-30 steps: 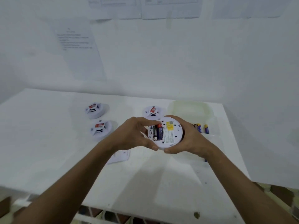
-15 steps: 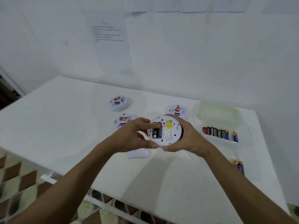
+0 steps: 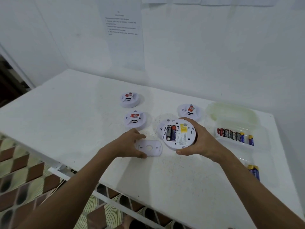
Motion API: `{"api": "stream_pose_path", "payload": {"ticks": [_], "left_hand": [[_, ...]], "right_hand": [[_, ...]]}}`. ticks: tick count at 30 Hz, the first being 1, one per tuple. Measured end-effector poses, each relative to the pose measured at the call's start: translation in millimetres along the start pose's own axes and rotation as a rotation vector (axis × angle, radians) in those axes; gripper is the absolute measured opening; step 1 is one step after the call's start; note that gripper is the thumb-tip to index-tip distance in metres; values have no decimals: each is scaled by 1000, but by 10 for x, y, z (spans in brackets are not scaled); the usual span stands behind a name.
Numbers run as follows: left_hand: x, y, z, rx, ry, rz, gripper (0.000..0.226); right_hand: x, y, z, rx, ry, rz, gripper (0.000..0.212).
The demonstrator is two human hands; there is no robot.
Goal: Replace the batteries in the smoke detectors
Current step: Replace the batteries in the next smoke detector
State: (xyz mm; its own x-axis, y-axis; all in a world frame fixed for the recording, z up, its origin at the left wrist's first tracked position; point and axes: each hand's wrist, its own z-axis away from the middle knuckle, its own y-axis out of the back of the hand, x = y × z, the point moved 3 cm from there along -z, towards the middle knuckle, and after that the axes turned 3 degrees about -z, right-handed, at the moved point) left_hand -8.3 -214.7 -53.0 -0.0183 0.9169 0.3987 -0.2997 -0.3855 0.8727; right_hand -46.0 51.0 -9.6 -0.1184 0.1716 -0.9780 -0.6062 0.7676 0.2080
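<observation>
A round white plastic smoke detector (image 3: 179, 133) is held at the centre of the frame, tilted with its flat back toward the camera. Its battery bay is uncovered, and two cylindrical batteries (image 3: 170, 133), one dark and one red and blue, are seen side by side in it, next to a yellow label and fine print. The right hand (image 3: 200, 139) is clamped on the detector, fingers curled over the upper rim and the thumb pressed under the lower edge.

A flat white cover plate (image 3: 149, 148) with rounded corners and a round hole in the middle lies on the matte white tabletop (image 3: 66, 113), just left of the held detector. It is gripped by the left hand (image 3: 127, 145) at its left end, fingers over the far edge and the thumb at the near edge.

Three more smoke detectors (image 3: 134, 121) of smooth white plastic with red stickers stand above the hands, and part of another is seen behind the held one. At the right of the frame a clear plastic box (image 3: 237, 128) with its lid open holds a row of spare batteries (image 3: 231, 134). Two blue batteries (image 3: 254, 171) lie at the lower right
</observation>
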Motion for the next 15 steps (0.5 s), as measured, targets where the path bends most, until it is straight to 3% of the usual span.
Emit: {"api": "stream_pose_path", "payload": {"ticks": [15], "left_hand": [[49, 9, 198, 99, 18, -111, 69]], "right_hand": [[-12, -4, 83, -44, -15, 12, 91]]}}
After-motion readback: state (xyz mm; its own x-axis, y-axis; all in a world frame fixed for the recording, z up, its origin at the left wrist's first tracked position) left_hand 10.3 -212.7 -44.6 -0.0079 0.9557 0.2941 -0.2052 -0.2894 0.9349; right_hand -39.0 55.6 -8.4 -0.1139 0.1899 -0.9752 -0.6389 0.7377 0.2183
